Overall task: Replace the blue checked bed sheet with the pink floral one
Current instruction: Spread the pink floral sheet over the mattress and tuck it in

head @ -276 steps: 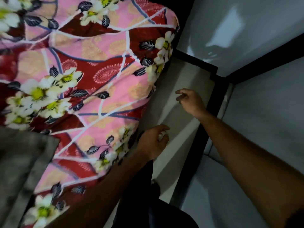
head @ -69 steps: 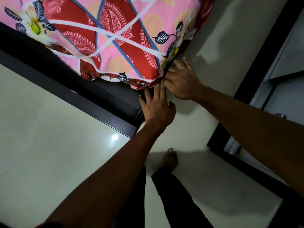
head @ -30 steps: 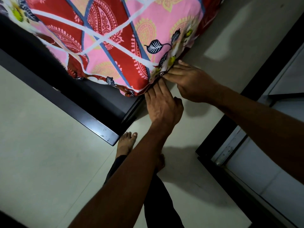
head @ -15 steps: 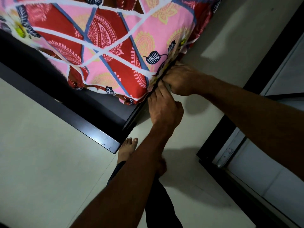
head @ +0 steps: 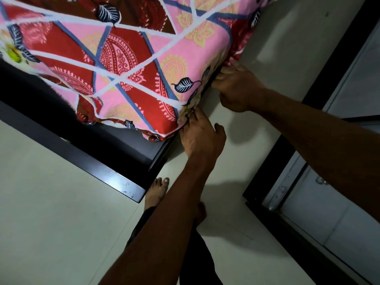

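Note:
The pink floral sheet (head: 131, 64), with red panels and dark leaves, covers the mattress corner at the upper left. My left hand (head: 202, 138) lies at the mattress's side edge near the corner, its straight fingers pushing the sheet's hem into the gap above the frame. My right hand (head: 238, 89) is a little further along the same edge, fingers curled round the hem under the mattress. Their fingertips are hidden in the fold. The blue checked sheet is not in view.
The black bed frame (head: 115, 177) juts out below the mattress, its corner close to my bare foot (head: 156, 192). Pale tiled floor (head: 51, 223) spreads to the left and below. A black door frame (head: 275, 177) with a metal track runs along the right.
My right hand went from flat fingers on the sheet's edge to curled fingers under the mattress, further along the side. My left hand stayed near the corner, still pushing fabric in.

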The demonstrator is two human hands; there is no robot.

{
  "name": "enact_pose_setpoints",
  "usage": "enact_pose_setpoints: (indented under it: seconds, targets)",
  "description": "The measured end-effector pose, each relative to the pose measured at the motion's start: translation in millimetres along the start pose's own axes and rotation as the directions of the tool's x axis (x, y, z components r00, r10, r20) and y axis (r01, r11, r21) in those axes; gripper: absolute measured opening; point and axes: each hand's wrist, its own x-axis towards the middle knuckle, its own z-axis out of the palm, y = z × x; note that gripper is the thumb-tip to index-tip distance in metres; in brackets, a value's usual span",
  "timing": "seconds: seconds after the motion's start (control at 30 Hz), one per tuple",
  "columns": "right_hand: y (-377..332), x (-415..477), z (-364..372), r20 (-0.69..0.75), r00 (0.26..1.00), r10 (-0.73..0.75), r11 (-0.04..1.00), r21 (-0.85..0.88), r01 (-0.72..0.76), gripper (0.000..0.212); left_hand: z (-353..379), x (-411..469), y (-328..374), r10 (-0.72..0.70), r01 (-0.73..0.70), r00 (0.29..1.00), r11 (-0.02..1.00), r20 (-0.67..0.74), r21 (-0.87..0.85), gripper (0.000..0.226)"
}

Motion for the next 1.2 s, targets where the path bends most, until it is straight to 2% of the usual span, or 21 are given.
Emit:
enact_pose_setpoints:
  seconds: [0.13,0.17,0.27,0.37,0.5,0.57,0.7,0.77,0.8,0.87,0.93,1.0,1.1,1.2]
  targets:
    - [0.1,3.5,5.5,-0.014,0.999,-0.039,0.999,-0.004,0.039,0.055,7.8,-32.5,6.9,0.306,-0.304,0.952,0.951,-0.030,0.052,0.087]
    - [2.7,4.2,6.8,-0.017,0.998,-0.055,0.998,0.003,0.055,0.058,9.0,-26.7,10.8,0.325,-0.323,0.945,0.944,-0.020,0.064,0.091]
    - [15.5,7.5,8.7,0.002,0.996,-0.090,0.995,0.034,0.090,0.065,9.3,12.6,19.1,0.204,-0.203,0.979,0.978,-0.024,0.043,0.095]
    - [21.8,4.2,5.2,0.001,0.996,-0.091,0.987,0.132,0.090,0.069,13.3,27.0,22.3,0.227,-0.219,0.971,0.970,-0.070,0.101,0.093]
    - [15.2,-20.8,4.2,-0.066,0.998,0.020,0.969,0.246,-0.004,0.074,25.2,29.6,19.3,0.231,-0.212,0.964,0.967,-0.134,0.143,0.090]
    - [13.9,-32.4,10.3,-0.119,0.989,0.093,0.959,0.277,-0.057,0.071,27.1,32.6,26.2,0.213,-0.192,0.968,0.969,-0.133,0.154,0.091]
    - [16.3,-19.6,13.5,0.003,0.990,0.139,0.973,0.184,-0.137,0.063,26.7,35.0,39.8,0.137,-0.132,0.987,0.989,-0.086,0.063,0.092]
    - [17.2,-10.1,14.0,0.002,0.991,0.132,0.983,0.127,-0.132,0.061,23.1,36.2,40.2,0.101,-0.100,0.992,0.995,-0.078,0.010,0.090]
    - [17.1,-7.0,13.9,-0.014,0.991,0.130,0.986,0.105,-0.128,0.062,21.0,34.6,39.7,0.110,-0.111,0.990,0.994,-0.091,-0.005,0.090]
    - [17.2,-5.7,12.7,-0.025,0.989,0.146,0.984,0.101,-0.143,0.062,16.7,26.2,41.8,0.216,-0.217,0.969,0.976,-0.119,0.005,0.090]
    - [20.9,-5.3,12.7,-0.032,0.990,0.140,0.988,0.075,-0.137,0.046,15.1,22.1,45.5,0.343,-0.336,0.934,0.939,-0.105,0.078,0.093]
    - [28.6,-1.5,5.7,-0.063,0.994,0.090,0.994,0.067,-0.085,0.038,15.2,35.8,49.7,0.327,-0.313,0.941,0.939,-0.084,0.143,0.097]
    - [39.9,-1.8,-9.4,0.008,0.998,0.058,0.987,0.148,-0.058,0.048,19.7,54.0,55.2,0.244,-0.232,0.969,0.957,-0.047,0.171,0.098]
    - [40.0,-18.3,-4.0,-0.097,0.995,0.038,0.978,0.208,-0.017,0.067,25.5,57.1,59.9,0.205,-0.200,0.979,0.968,-0.017,0.148,0.095]
